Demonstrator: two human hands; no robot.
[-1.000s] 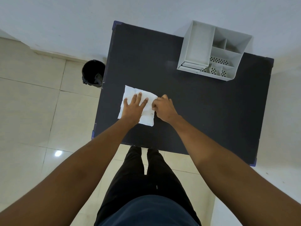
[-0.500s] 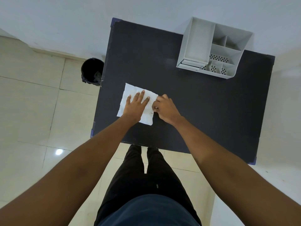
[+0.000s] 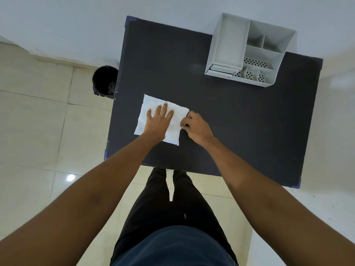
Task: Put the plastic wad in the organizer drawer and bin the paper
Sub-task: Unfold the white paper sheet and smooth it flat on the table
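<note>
Paper: I see the white paper [image 3: 153, 108] lying flat on the dark surface [image 3: 240, 121], near its left side. It looks a bit crinkled.
Left hand: My left hand [image 3: 157, 122] is spread open, palm down, and presses on the middle of the paper.
Right hand: My right hand [image 3: 196, 127] is curled at the right edge of the paper. The fingers [image 3: 185, 125] pinch something small and white there. I cannot tell if it is the paper's edge or the plastic wad.
Plastic wad: I cannot pick it out on its own.
Organizer: The grey organizer [image 3: 247, 50] stands at the far right part of the surface, well apart from the paper. It has one long box on its left and smaller boxes with dotted holes on its right. Its little drawer [image 3: 221, 69] sits at the near left end and looks pushed in.
Surface: It is dark and plain, with blue corners.
Bin: A black bin [image 3: 104, 81] stands on the floor, just beside the left edge of the surface.
Room: The floor [image 3: 38, 131] has pale shiny tiles with a spot of light on them. The wall [image 3: 76, 25] behind is white.
</note>
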